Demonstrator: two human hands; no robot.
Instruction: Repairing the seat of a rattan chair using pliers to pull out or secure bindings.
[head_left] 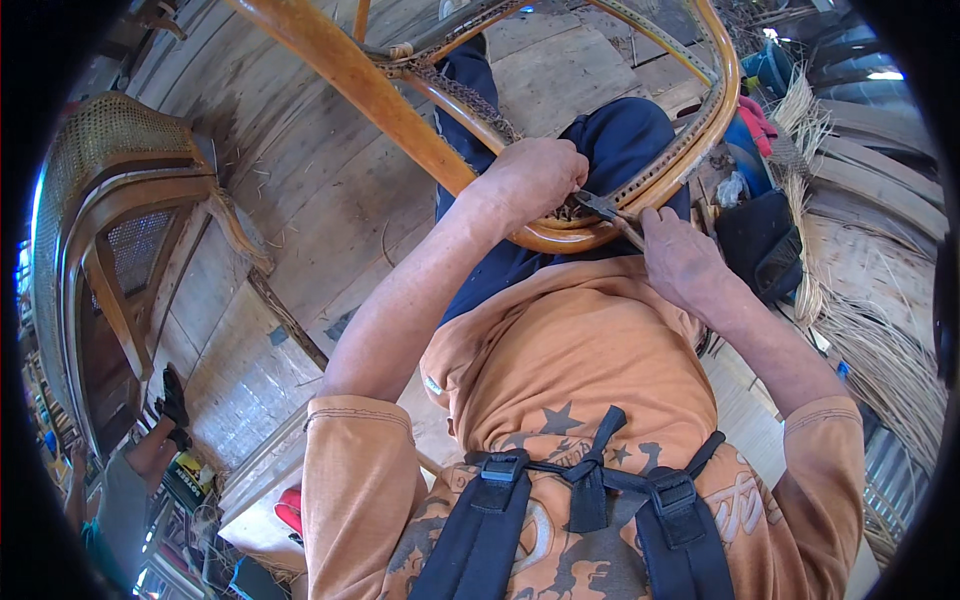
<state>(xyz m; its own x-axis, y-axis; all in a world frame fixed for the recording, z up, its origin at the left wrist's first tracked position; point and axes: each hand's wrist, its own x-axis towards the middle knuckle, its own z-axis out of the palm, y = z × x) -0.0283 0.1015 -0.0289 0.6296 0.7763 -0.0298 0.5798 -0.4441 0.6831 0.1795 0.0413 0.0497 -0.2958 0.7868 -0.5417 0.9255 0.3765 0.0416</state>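
Observation:
Across my lap lies a glossy orange-brown wooden chair frame (575, 238) with a row of small holes along its inner edge. My right hand (682, 252) is closed round a small knife (598, 205) with a short metal blade and a wooden-looking handle. The blade lies over the frame's near edge and points toward my left hand (532, 178). That hand is closed at the inner edge of the frame, fingers pressed together close to the blade tip. Whatever sits between those fingers is too small to make out.
A wooden chair with woven cane panels (125, 130) stands at the left. Long bundles of pale cane strands (870, 350) lie at the right, near a black container-like object (758, 245) and a pink cloth (757, 125). Another person's leg (150, 452) shows at the lower left.

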